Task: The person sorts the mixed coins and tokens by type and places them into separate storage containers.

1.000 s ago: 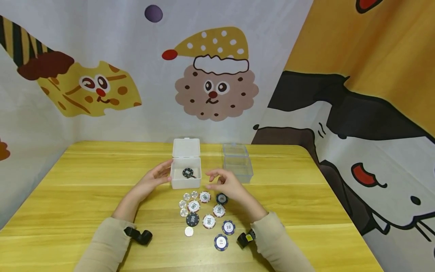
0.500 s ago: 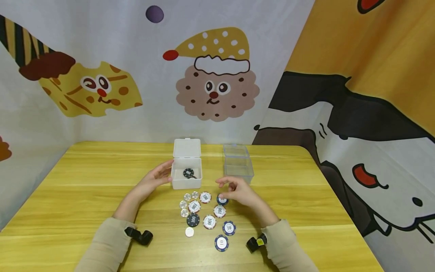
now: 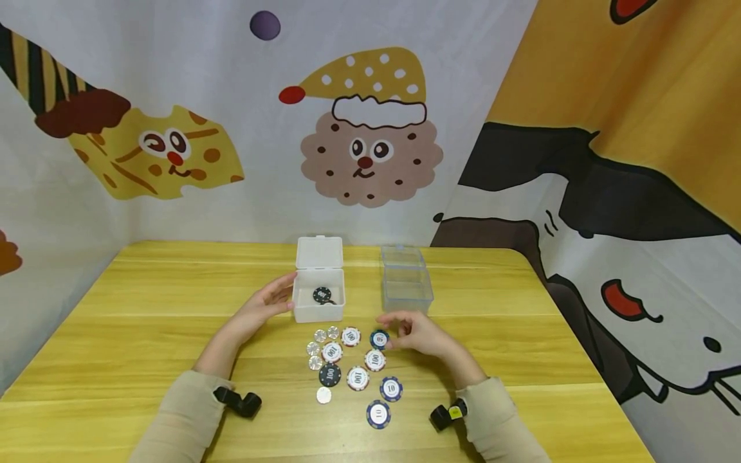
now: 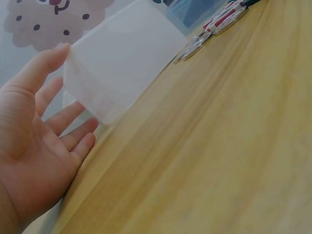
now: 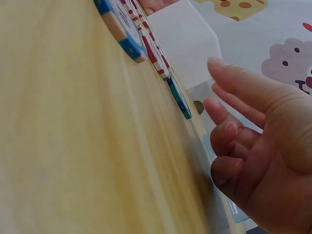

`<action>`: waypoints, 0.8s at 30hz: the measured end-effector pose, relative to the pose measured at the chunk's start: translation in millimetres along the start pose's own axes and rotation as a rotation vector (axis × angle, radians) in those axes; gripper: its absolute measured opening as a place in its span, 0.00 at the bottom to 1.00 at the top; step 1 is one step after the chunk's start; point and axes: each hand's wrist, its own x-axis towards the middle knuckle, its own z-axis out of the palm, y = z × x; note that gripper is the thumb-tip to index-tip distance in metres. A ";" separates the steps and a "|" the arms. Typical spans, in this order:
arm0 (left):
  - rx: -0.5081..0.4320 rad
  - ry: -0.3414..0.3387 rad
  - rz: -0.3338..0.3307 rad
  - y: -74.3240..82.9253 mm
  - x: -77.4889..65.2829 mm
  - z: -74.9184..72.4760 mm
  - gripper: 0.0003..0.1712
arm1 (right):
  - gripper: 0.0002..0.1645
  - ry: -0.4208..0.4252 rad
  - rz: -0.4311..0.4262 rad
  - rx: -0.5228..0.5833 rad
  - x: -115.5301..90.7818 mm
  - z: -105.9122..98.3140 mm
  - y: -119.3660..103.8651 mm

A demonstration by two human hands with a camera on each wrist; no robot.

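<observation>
My left hand [image 3: 263, 304] rests its fingertips against the left wall of an open white plastic box [image 3: 319, 313]. In the left wrist view the fingers of that left hand [image 4: 46, 114] are spread and relaxed at the box's side [image 4: 114, 53]. Inside the box lies a black poker chip [image 3: 321, 295] marked 100, with something small and dark beside it. My right hand [image 3: 419, 333] hovers at a dark blue-green poker chip [image 3: 379, 339], thumb tip by its right edge. From the right wrist, thumb and forefinger stand apart with nothing between them, the other fingers bent.
A clear plastic box [image 3: 408, 296] stands open behind my right hand. Nearer me lie white-and-red 100 chips [image 3: 358, 378], blue 10 chips [image 3: 391, 389], a black chip [image 3: 330, 375], several silvery coins [image 3: 315, 363] and a plain white disc [image 3: 323, 395].
My right hand has moved right and toward me, from beside the white box to the blue-green chip. The left hand stays at the box, and the chips lie as before.
</observation>
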 end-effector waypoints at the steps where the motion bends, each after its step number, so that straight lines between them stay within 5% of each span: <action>1: 0.001 -0.001 0.000 -0.2 0.1 -0.1 0.38 | 0.29 -0.001 0.008 -0.007 0.7 0.2 5.4; 7: 0.001 -0.005 0.005 -0.1 0.4 0.1 0.38 | 0.30 0.015 0.035 -0.031 5.2 2.0 26.5; 24: 0.004 0.003 -0.005 -0.1 0.3 0.9 0.38 | 0.26 0.018 0.069 -0.134 10.1 6.2 26.7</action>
